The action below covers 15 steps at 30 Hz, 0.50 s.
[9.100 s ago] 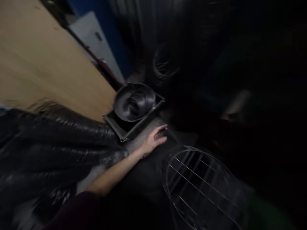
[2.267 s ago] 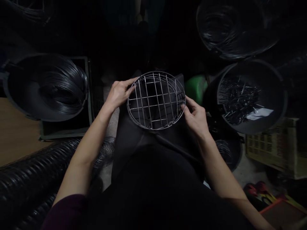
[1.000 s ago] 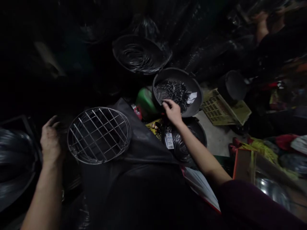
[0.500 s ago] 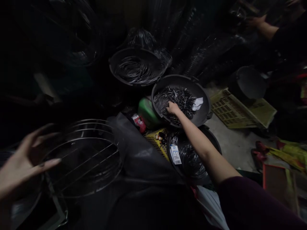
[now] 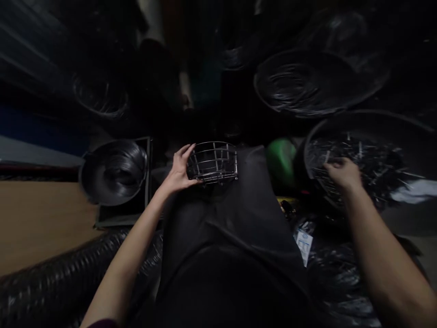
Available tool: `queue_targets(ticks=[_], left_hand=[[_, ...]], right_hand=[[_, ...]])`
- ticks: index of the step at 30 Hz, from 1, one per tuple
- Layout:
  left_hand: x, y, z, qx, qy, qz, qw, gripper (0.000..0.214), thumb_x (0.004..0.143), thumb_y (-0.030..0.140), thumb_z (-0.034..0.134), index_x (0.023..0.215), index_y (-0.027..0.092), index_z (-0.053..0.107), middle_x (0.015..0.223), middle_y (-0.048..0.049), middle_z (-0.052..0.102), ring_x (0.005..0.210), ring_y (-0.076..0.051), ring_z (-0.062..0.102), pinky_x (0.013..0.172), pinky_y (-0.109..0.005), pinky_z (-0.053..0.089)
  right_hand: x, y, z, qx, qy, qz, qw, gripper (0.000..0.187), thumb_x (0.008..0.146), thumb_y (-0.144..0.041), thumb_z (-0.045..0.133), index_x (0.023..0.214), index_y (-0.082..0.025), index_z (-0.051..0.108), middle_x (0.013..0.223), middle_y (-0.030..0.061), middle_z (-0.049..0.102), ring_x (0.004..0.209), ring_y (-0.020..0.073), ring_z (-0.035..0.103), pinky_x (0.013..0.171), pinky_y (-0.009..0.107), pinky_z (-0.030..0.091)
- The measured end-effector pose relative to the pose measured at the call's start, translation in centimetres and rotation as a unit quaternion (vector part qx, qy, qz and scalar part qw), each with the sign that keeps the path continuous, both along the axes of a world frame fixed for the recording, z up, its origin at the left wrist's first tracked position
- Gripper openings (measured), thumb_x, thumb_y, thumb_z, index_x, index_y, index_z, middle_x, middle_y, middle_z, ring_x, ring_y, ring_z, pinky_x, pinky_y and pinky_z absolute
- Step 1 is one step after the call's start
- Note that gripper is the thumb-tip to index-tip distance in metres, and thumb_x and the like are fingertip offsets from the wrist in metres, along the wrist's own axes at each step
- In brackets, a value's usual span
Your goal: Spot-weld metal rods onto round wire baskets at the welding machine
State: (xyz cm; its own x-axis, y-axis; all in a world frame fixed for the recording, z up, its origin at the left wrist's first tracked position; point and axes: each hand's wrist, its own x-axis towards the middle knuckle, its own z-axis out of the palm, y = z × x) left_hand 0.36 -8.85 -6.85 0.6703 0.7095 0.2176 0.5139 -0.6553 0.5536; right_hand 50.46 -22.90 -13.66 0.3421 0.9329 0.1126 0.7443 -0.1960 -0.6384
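Observation:
A round wire basket (image 5: 213, 161) rests tilted on my lap, which is covered by a black apron (image 5: 225, 223). My left hand (image 5: 179, 171) grips the basket's left rim, fingers curled round the wire. My right hand (image 5: 343, 175) is inside a dark tub (image 5: 375, 125) of short metal wire pieces (image 5: 372, 164) at the right. Its fingers are curled down into the pile; what they hold is hidden and blurred.
A dark tub of coiled wire (image 5: 114, 171) sits in a square crate at the left beside a wooden board (image 5: 41, 218). Another tub of coiled wire (image 5: 303, 84) stands at the back right. A green container (image 5: 282, 161) sits between lap and tub. Black ribbed rolls (image 5: 51, 282) lie lower left.
The view has swung back left to my lap. My left hand has closed on the basket's rim again. My right hand stays in the tub of wire pieces.

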Motion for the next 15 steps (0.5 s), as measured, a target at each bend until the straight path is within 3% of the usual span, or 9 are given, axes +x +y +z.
queue_targets(ticks=[2, 5, 7, 9, 12, 15], left_hand=[[-0.6, -0.2, 0.1, -0.015, 0.012, 0.007, 1.000, 0.117, 0.067, 0.069, 0.075, 0.154, 0.022, 0.014, 0.153, -0.0222, 0.026, 0.141, -0.040, 0.030, 0.115, -0.060, 0.032], [-0.5, -0.1, 0.5, -0.017, -0.002, 0.014, 1.000, 0.118, 0.067, 0.069, 0.075, 0.155, 0.024, 0.010, 0.154, -0.0211, 0.025, 0.143, -0.040, 0.027, 0.116, -0.062, 0.028], [0.0, 0.0, 0.6, -0.028, -0.007, 0.012, 1.000, 0.116, 0.067, 0.066, 0.076, 0.154, 0.025, 0.013, 0.153, -0.0200, 0.027, 0.142, -0.040, 0.027, 0.117, -0.062, 0.027], [0.4, 0.0, 0.6, -0.052, -0.006, 0.014, 0.999, 0.108, 0.068, 0.061, 0.079, 0.153, 0.025, 0.022, 0.149, -0.0181, 0.030, 0.140, -0.039, 0.030, 0.117, -0.060, 0.030], [0.6, -0.2, 0.7, -0.070, -0.009, 0.020, 0.997, 0.092, 0.067, 0.051, 0.082, 0.145, 0.026, 0.040, 0.142, -0.0148, 0.034, 0.136, -0.037, 0.035, 0.115, -0.056, 0.036], [0.6, -0.5, 1.2, -0.061, -0.010, 0.031, 0.998, 0.086, 0.064, 0.043, 0.086, 0.139, 0.026, 0.047, 0.140, -0.0137, 0.034, 0.135, -0.036, 0.036, 0.114, -0.055, 0.038]], right_hand=[[-2.6, -0.9, 1.6, 0.053, 0.061, -0.078, 0.994, 0.054, 0.085, -0.074, 0.047, 0.106, -0.028, 0.067, 0.070, 0.0109, 0.066, 0.060, 0.0238, 0.064, 0.060, 0.043, 0.049], [-10.4, -1.8, 4.4, 0.085, 0.183, -0.136, 0.970, 0.031, 0.080, -0.056, 0.068, 0.096, -0.029, 0.068, 0.095, 0.0099, 0.071, 0.084, 0.0225, 0.068, 0.077, 0.039, 0.053], [-15.8, -1.7, 5.4, 0.038, 0.219, -0.067, 0.973, 0.026, 0.079, -0.052, 0.068, 0.086, -0.027, 0.067, 0.091, 0.0071, 0.071, 0.085, 0.0214, 0.068, 0.081, 0.038, 0.054], [-19.5, -1.2, 5.9, -0.013, 0.242, -0.025, 0.970, 0.032, 0.076, -0.054, 0.068, 0.082, -0.023, 0.065, 0.081, 0.0051, 0.070, 0.077, 0.0200, 0.067, 0.075, 0.037, 0.054], [-21.6, 0.5, 7.7, -0.073, 0.291, 0.032, 0.953, 0.042, 0.075, -0.053, 0.070, 0.100, -0.021, 0.065, 0.070, 0.0007, 0.067, 0.065, 0.0158, 0.063, 0.063, 0.030, 0.051], [-22.7, 3.3, 10.8, -0.183, 0.310, 0.194, 0.913, 0.043, 0.076, -0.050, 0.070, 0.106, -0.018, 0.070, 0.066, -0.0001, 0.066, 0.060, 0.0135, 0.060, 0.057, 0.025, 0.045]])
